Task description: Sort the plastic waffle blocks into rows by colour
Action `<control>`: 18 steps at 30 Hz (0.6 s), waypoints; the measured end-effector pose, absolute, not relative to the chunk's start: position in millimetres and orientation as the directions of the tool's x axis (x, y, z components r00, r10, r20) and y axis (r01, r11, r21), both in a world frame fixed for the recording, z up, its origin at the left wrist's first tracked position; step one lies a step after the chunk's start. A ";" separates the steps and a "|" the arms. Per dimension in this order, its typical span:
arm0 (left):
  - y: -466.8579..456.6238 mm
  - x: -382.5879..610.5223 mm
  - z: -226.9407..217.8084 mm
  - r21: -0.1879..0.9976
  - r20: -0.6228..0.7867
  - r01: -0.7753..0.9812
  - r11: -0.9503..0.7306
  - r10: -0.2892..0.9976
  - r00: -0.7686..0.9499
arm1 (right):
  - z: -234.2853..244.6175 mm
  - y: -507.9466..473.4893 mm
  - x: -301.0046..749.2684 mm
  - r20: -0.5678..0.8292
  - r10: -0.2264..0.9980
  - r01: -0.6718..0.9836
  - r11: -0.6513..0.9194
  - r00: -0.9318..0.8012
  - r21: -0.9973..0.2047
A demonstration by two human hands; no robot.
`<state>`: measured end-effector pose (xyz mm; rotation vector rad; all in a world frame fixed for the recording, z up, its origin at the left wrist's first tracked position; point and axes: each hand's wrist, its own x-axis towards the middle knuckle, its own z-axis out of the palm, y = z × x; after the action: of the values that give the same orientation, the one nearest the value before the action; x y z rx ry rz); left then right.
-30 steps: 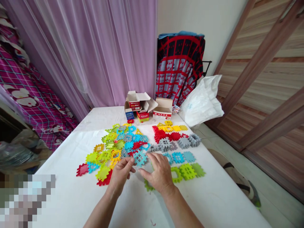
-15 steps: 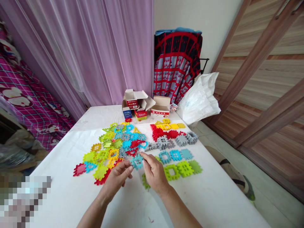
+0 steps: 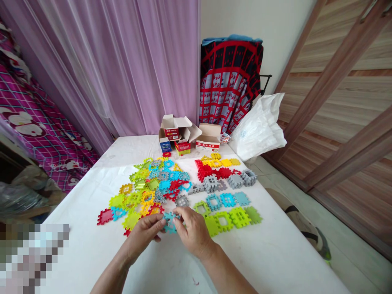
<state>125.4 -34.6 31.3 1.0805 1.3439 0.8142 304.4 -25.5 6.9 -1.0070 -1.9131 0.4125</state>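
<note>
Between my two hands is a blue interlocking tile point(image 3: 170, 223) with window-like openings and notched edges, held just above the white table. My left hand point(image 3: 146, 232) pinches its left side with thumb and fingers. On its right side, the fingers of my right hand point(image 3: 192, 230) are closed, partly covering the tile. Close behind my hands lies a grey window tile point(image 3: 182, 201). Green tiles point(image 3: 225, 221) lie in a row to the right of my right hand, with blue tiles point(image 3: 227, 199) in a row behind them. A mixed heap of coloured tiles point(image 3: 153, 183) spreads beyond my left hand.
Grey tiles point(image 3: 210, 183), red tiles point(image 3: 214, 173) and yellow tiles point(image 3: 226, 162) form groups at the right rear. Opened small cardboard boxes point(image 3: 208, 143) stand at the back of the table point(image 3: 101, 253). A white plastic bag point(image 3: 259, 126) stands at the back right edge.
Both hands have drawn the blue tile slightly left and nearer to me. The grey window tile behind and the green tiles beside my right hand now show more.
</note>
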 end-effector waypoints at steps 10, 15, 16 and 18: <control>-32.4 160.0 21.0 0.938 -0.340 -0.124 0.323 0.928 -0.151 | 5.9 -19.6 318.4 0.492 0.815 0.665 0.552 -0.306 -0.503; -34.5 159.7 15.0 0.932 -0.352 -0.126 0.341 0.932 -0.083 | 11.4 -20.1 319.5 0.392 0.867 0.700 0.485 -0.308 -0.524; -34.7 159.0 13.0 0.931 -0.353 -0.129 0.342 0.933 -0.071 | 12.4 -20.0 320.0 0.370 0.875 0.711 0.474 -0.313 -0.520; -34.3 157.7 8.2 0.930 -0.351 -0.139 0.341 0.935 -0.051 | 13.8 -19.7 321.1 0.332 0.886 0.731 0.457 -0.324 -0.507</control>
<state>157.7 -34.3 8.2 0.8181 1.3156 1.0545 321.1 -19.7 13.8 -1.3432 -2.1404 0.3560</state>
